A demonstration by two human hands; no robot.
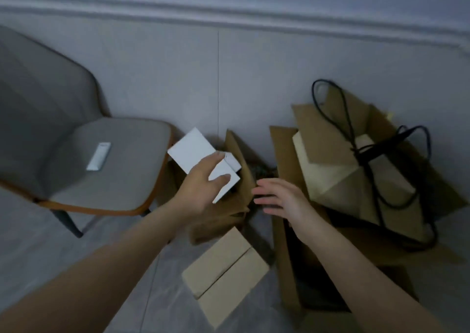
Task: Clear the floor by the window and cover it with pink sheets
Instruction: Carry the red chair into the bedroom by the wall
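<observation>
At the frame's centre the left hand (201, 187) grips two white flat boxes (201, 158), thumb over their upper face, their long axis running from upper left to lower right. They are held above an open brown carton (236, 180) standing against the wall. The right hand (282, 200) hovers just right of it, fingers straight and spread, holding nothing. Lower centre lies a closed cardboard box (225, 273) on the grey floor (38, 243). At right, flattened cartons carry a paper bag (343, 169) with black cord handles. A grey chair (101, 164) at left bears a white remote (98, 156). Bare floor shows lower left.
</observation>
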